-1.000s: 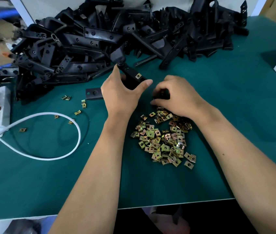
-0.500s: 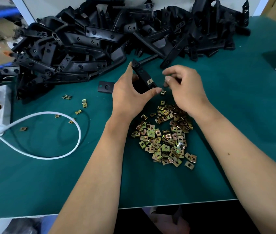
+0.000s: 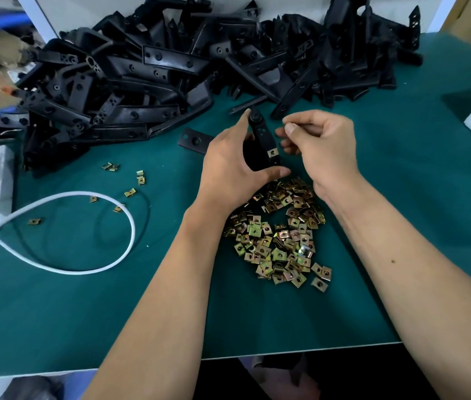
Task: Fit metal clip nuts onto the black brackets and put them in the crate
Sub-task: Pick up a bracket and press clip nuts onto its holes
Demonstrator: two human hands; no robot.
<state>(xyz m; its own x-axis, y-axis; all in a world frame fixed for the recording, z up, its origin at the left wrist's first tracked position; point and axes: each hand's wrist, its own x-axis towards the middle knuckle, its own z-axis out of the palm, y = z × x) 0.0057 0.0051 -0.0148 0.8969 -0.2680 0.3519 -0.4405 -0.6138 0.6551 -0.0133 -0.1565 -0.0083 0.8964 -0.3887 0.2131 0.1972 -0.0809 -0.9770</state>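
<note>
Both hands had lifted off the nut pile [image 3: 279,235] since a second earlier. Then the right hand [image 3: 322,148] was down picking among the nuts; now it hovered just beside the bracket [image 3: 263,140], thumb and forefinger pinched shut, though whether a nut sat between them could not be told. Above the pile, the left hand [image 3: 228,166] gripped the bracket upright, one brass nut [image 3: 272,152] already seated on its lower end. Probably a second nut was about to go on. More brackets lay heaped [image 3: 171,67] beyond the pile. No crate was in view.
</note>
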